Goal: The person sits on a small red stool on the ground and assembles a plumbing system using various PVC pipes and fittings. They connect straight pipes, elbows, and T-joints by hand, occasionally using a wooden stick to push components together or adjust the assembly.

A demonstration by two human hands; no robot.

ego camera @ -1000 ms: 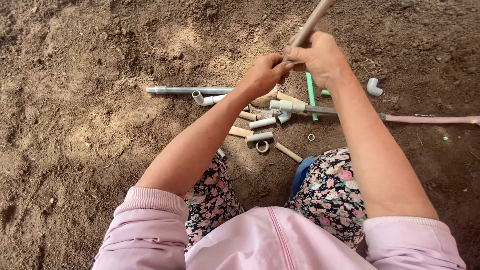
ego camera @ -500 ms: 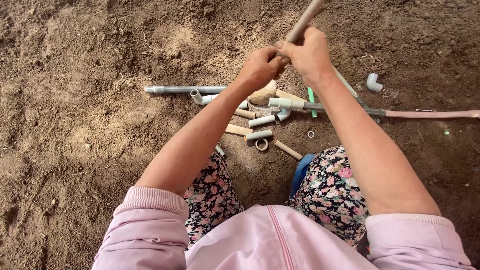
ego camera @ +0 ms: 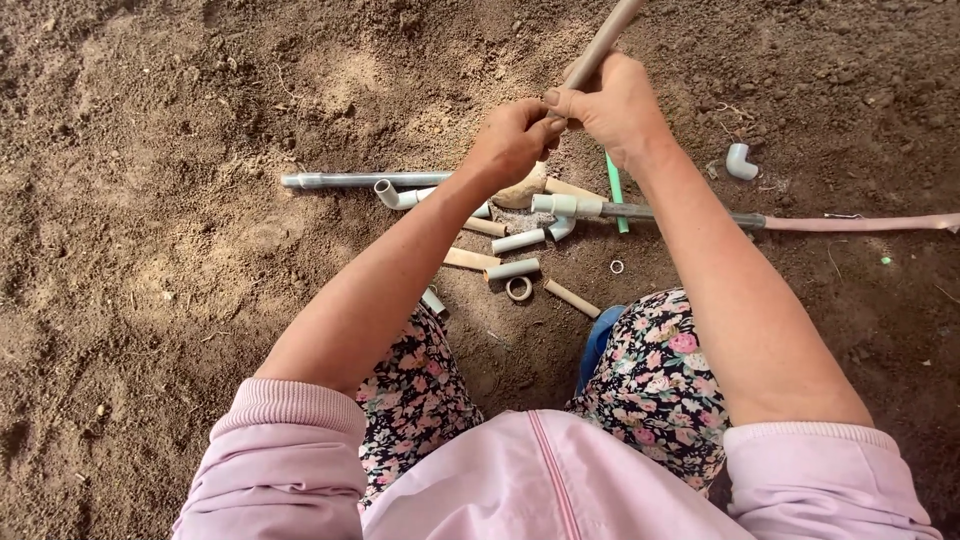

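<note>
Both hands, left hand [ego camera: 512,140] and right hand [ego camera: 612,105], are clamped together on a long beige plastic pipe [ego camera: 603,42], above grey pipe offcuts [ego camera: 518,241] strewn on the bare soil ground [ego camera: 150,300].

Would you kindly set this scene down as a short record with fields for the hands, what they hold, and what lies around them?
setting: bare soil ground, person crouched over it
right hand: closed around a tan pipe that slants up out of view
left hand: closed at the pipe's lower end, touching the right hand
below the hands: short white pipe pieces, a small ring, a long grey pipe
to the right: white elbow fitting, pink hose
clothing: pink sleeves, floral fabric
</note>
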